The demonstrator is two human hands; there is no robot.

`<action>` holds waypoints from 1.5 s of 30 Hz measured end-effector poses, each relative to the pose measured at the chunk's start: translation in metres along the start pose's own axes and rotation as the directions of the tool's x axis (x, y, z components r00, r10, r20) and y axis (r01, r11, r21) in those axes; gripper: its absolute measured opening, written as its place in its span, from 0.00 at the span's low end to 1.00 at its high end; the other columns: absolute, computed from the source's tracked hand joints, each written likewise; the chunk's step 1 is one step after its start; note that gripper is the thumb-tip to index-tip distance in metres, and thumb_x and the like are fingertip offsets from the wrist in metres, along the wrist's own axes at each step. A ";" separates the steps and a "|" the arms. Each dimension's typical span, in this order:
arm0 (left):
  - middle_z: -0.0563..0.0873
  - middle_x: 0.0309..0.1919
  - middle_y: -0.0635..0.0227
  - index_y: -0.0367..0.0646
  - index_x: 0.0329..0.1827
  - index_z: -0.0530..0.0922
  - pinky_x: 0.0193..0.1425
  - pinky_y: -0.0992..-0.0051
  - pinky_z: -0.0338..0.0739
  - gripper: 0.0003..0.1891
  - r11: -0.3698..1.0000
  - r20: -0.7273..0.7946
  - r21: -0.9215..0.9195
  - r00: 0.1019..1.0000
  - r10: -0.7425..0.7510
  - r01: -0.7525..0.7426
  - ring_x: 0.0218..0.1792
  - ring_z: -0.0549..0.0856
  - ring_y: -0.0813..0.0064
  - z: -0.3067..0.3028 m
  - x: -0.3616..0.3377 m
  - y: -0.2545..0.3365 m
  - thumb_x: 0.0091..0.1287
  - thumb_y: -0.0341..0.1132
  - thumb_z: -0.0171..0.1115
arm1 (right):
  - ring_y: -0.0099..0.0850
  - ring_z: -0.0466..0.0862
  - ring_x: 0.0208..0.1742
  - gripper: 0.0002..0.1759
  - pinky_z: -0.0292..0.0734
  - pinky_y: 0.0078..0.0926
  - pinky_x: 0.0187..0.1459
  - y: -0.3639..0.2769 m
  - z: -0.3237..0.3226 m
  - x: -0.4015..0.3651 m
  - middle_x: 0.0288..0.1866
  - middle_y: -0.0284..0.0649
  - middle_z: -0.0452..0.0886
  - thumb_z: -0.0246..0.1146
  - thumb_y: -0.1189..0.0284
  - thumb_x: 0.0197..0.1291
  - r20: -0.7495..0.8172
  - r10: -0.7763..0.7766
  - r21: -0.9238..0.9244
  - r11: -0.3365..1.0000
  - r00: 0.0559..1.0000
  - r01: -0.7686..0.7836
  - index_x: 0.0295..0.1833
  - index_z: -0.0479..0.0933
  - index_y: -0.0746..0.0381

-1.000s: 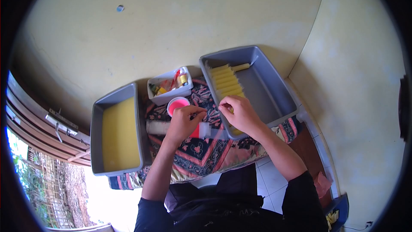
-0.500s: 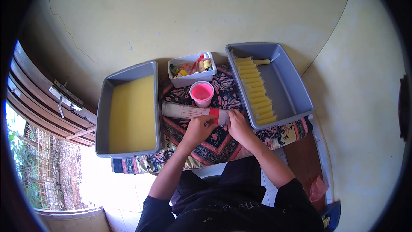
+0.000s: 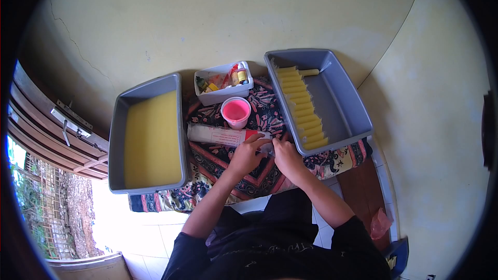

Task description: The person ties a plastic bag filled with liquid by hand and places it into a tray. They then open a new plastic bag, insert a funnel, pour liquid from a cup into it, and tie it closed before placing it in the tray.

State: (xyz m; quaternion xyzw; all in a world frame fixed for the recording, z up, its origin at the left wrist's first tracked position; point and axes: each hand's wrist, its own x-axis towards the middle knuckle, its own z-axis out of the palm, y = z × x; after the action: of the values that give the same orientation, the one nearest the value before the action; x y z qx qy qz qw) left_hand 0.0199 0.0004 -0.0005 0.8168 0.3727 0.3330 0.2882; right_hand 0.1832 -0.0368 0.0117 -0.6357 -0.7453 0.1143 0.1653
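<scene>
A long, flat packet (image 3: pixel 215 134) of clear plastic with red print lies across the patterned cloth in front of me. My left hand (image 3: pixel 246 156) rests over the packet's right part, fingers stretched out along it near a red band. At the packet's right end, my right hand (image 3: pixel 287 155) has its fingers pinched together on the plastic. The exact fingertip contact is partly hidden by the hands. Just behind the packet stands a white cup (image 3: pixel 237 124) with bright pink contents.
On the left is a grey tub (image 3: pixel 183 140) of yellow liquid. Another grey tub (image 3: pixel 340 101) on the right holds a row of yellow-filled plastic tubes (image 3: pixel 306 114). Behind the cup, a white box (image 3: pixel 225 95) holds small bottles. Patterned cloth (image 3: pixel 207 168) covers the table.
My left hand has shifted right along the packet and its fingers have straightened. My right hand stays at the packet's end. The whole view has shifted slightly.
</scene>
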 end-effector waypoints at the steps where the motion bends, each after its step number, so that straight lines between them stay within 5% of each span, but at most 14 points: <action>1: 0.80 0.55 0.56 0.40 0.54 0.79 0.44 0.69 0.82 0.23 1.000 0.015 0.011 1.000 0.002 -0.002 0.40 0.87 0.62 -0.001 0.001 0.001 0.52 0.25 0.70 | 0.51 0.84 0.36 0.11 0.80 0.44 0.38 0.002 0.002 0.000 0.29 0.56 0.81 0.55 0.84 0.54 -0.057 -0.041 -0.003 0.999 0.998 0.041 0.45 0.71 0.71; 6: 0.81 0.55 0.56 0.41 0.52 0.79 0.46 0.65 0.81 0.20 0.999 0.030 -0.036 1.000 0.000 0.001 0.41 0.86 0.57 -0.003 0.008 -0.005 0.53 0.27 0.67 | 0.50 0.84 0.35 0.10 0.81 0.41 0.36 -0.010 -0.010 0.003 0.34 0.58 0.81 0.55 0.82 0.55 -0.024 -0.020 -0.026 0.999 1.000 0.019 0.45 0.72 0.72; 8: 0.82 0.53 0.56 0.42 0.49 0.80 0.49 0.62 0.80 0.18 0.998 0.042 -0.054 0.999 -0.015 0.017 0.44 0.84 0.52 -0.003 0.008 -0.006 0.53 0.28 0.67 | 0.51 0.82 0.37 0.06 0.78 0.46 0.37 -0.004 0.004 0.004 0.38 0.54 0.80 0.58 0.77 0.60 -0.203 -0.091 0.001 0.996 0.975 0.094 0.39 0.70 0.68; 15: 0.84 0.47 0.54 0.35 0.41 0.82 0.46 0.63 0.80 0.12 0.995 -0.009 -0.044 0.996 -0.092 0.091 0.41 0.85 0.53 0.004 0.004 -0.029 0.52 0.26 0.65 | 0.48 0.81 0.32 0.07 0.76 0.40 0.34 -0.030 -0.022 -0.004 0.37 0.46 0.79 0.62 0.74 0.59 -0.321 -0.087 0.190 0.970 0.943 0.155 0.38 0.71 0.65; 21: 0.85 0.44 0.54 0.33 0.36 0.84 0.44 0.64 0.80 0.09 0.996 -0.053 -0.040 0.995 -0.083 0.081 0.37 0.87 0.55 0.009 0.001 -0.038 0.52 0.26 0.66 | 0.40 0.78 0.24 0.07 0.72 0.35 0.27 -0.031 -0.059 -0.001 0.28 0.44 0.78 0.64 0.73 0.60 -0.386 -0.039 0.438 0.872 0.922 0.220 0.36 0.75 0.66; 24: 0.86 0.44 0.54 0.34 0.36 0.84 0.43 0.67 0.80 0.09 0.994 -0.050 -0.040 0.993 -0.108 0.106 0.36 0.87 0.57 0.008 0.003 -0.034 0.53 0.28 0.69 | 0.28 0.74 0.20 0.08 0.68 0.27 0.25 -0.021 -0.071 0.006 0.20 0.40 0.75 0.64 0.74 0.61 -0.375 0.073 0.572 0.803 0.924 0.169 0.33 0.76 0.68; 29: 0.86 0.44 0.54 0.34 0.36 0.85 0.44 0.65 0.80 0.10 0.983 -0.044 -0.057 0.984 -0.174 0.172 0.37 0.87 0.56 0.010 0.003 -0.033 0.55 0.31 0.69 | 0.18 0.70 0.21 0.09 0.64 0.21 0.24 -0.010 -0.094 0.011 0.18 0.34 0.73 0.63 0.73 0.63 -0.383 0.113 0.591 0.793 0.917 0.149 0.33 0.76 0.68; 32: 0.86 0.44 0.55 0.33 0.35 0.84 0.41 0.66 0.81 0.09 0.999 -0.093 -0.011 0.995 -0.047 0.046 0.35 0.87 0.58 0.012 0.001 -0.037 0.56 0.31 0.69 | 0.12 0.66 0.24 0.10 0.59 0.16 0.24 -0.009 -0.106 0.014 0.20 0.26 0.70 0.63 0.73 0.64 -0.354 0.181 0.663 0.740 0.918 0.109 0.32 0.76 0.68; 34: 0.86 0.43 0.54 0.35 0.36 0.85 0.44 0.69 0.80 0.09 0.973 -0.021 -0.091 0.977 -0.214 0.211 0.37 0.87 0.58 0.009 0.002 -0.027 0.56 0.31 0.69 | 0.12 0.66 0.24 0.10 0.59 0.16 0.25 -0.008 -0.103 0.014 0.20 0.26 0.70 0.63 0.73 0.64 -0.368 0.173 0.650 0.750 0.914 0.120 0.32 0.76 0.68; 38: 0.86 0.43 0.54 0.35 0.35 0.85 0.43 0.68 0.81 0.07 0.985 -0.059 -0.034 0.984 -0.170 0.168 0.38 0.87 0.58 0.009 0.001 -0.026 0.56 0.30 0.68 | 0.11 0.65 0.22 0.10 0.57 0.16 0.22 -0.005 -0.103 0.019 0.19 0.25 0.69 0.63 0.72 0.65 -0.421 0.119 0.588 0.791 0.899 0.170 0.32 0.75 0.67; 39: 0.86 0.44 0.54 0.35 0.34 0.85 0.41 0.69 0.81 0.07 0.963 0.019 -0.062 0.965 -0.262 0.263 0.35 0.87 0.60 0.003 0.003 -0.014 0.56 0.30 0.68 | 0.11 0.65 0.22 0.10 0.57 0.16 0.22 -0.004 -0.104 0.019 0.19 0.25 0.69 0.63 0.72 0.65 -0.418 0.119 0.589 0.790 0.901 0.169 0.32 0.75 0.67; 41: 0.86 0.45 0.54 0.35 0.33 0.85 0.38 0.69 0.81 0.06 0.930 0.097 -0.083 0.932 -0.349 0.357 0.32 0.87 0.61 0.005 0.001 -0.018 0.56 0.29 0.68 | 0.16 0.69 0.21 0.11 0.63 0.19 0.22 -0.004 -0.109 0.019 0.18 0.31 0.73 0.62 0.71 0.65 -0.395 0.264 0.702 0.705 0.880 0.104 0.34 0.75 0.68; 43: 0.85 0.48 0.54 0.34 0.32 0.84 0.31 0.70 0.80 0.06 1.000 -0.124 0.023 0.992 -0.003 0.006 0.23 0.86 0.66 0.019 -0.005 -0.037 0.57 0.28 0.67 | 0.14 0.67 0.19 0.11 0.59 0.17 0.19 -0.009 -0.131 0.016 0.19 0.29 0.72 0.60 0.70 0.67 -0.376 0.319 0.754 0.650 0.870 0.088 0.35 0.75 0.67; 45: 0.84 0.50 0.54 0.34 0.33 0.84 0.31 0.71 0.80 0.06 0.998 -0.066 -0.006 0.996 -0.059 0.059 0.23 0.86 0.66 0.018 -0.006 -0.035 0.56 0.29 0.68 | 0.11 0.64 0.18 0.11 0.55 0.15 0.18 -0.010 -0.145 0.014 0.20 0.27 0.72 0.59 0.70 0.68 -0.354 0.308 0.790 0.603 0.883 0.106 0.36 0.74 0.66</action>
State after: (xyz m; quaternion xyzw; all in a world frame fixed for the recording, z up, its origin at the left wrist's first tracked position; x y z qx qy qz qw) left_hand 0.0166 0.0112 -0.0387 0.7933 0.4054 0.3520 0.2871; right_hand 0.2294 -0.0307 0.1498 -0.5465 -0.5178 0.2885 0.5916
